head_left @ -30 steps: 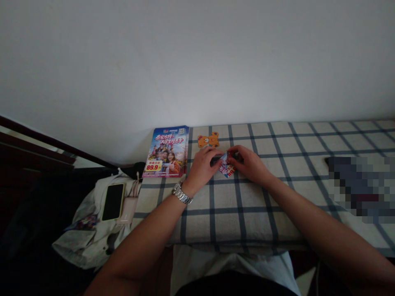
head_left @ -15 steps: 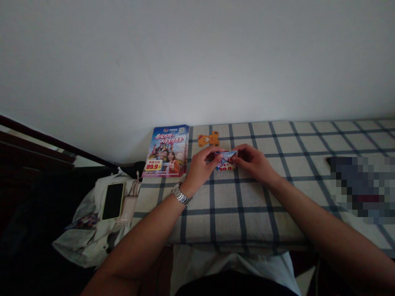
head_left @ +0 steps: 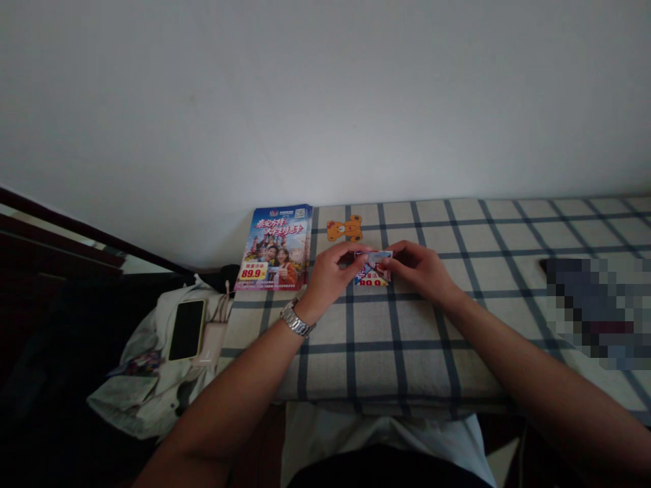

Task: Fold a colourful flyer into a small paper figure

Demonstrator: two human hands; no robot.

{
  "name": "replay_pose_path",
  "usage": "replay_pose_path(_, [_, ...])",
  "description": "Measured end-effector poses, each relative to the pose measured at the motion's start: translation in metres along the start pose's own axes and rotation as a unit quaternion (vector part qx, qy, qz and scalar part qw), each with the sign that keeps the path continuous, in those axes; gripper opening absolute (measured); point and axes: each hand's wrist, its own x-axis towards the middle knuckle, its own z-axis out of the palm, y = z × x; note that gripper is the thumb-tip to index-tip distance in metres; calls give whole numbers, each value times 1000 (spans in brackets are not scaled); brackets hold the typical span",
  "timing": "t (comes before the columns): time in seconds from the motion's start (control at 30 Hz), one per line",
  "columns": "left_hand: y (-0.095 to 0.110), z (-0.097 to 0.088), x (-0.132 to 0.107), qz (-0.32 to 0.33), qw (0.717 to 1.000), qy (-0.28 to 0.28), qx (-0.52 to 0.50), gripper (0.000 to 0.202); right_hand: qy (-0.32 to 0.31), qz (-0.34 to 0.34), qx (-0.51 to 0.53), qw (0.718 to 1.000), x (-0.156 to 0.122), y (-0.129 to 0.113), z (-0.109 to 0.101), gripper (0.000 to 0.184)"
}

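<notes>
A small folded colourful flyer (head_left: 373,268) lies on the checked tablecloth (head_left: 397,332) near the wall. My left hand (head_left: 333,271), with a metal watch on its wrist, pinches the flyer's left end. My right hand (head_left: 420,269) pinches its right end. Both hands rest on the cloth with fingers closed on the paper. A flat stack of the same flyers (head_left: 275,248) lies just left of my left hand. An orange bear-shaped cutout (head_left: 344,228) sits beyond the hands, by the wall.
Left of the table, a phone (head_left: 186,329) and a pink power bank (head_left: 213,339) lie on a pale cloth bundle (head_left: 147,379). A blurred dark object (head_left: 595,308) lies at the table's right. A white wall stands behind.
The folded flyer has been turned from a tilted diamond to a level position between my hands, and its top edge has been folded over. Both hands stayed in place.
</notes>
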Motion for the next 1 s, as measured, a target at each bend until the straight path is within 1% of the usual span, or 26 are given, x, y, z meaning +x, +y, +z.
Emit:
replay_pose_path(0.17, [1,1,0,-8,1000,-3,-7,14,15,-10,-3,1000,1,4,-1,30])
replay_pose_path(0.43, [0,2,0,-21,1000,-3,-18,14,17,-10,-13,1000,1,3,-1,32])
replay_pose_path(0.63, [-5,4,1,-48,993,16,-103,29,36,-9,-4,999,2,1,-2,33])
replay_pose_path(0.8, [-5,3,2,-67,991,21,-111,24,46,-5,6,999,2,0,-2,35])
replay_pose_path(1.0, [-15,7,1,-104,975,34,-194,22,40,-7,-3,999,1,0,-2,33])
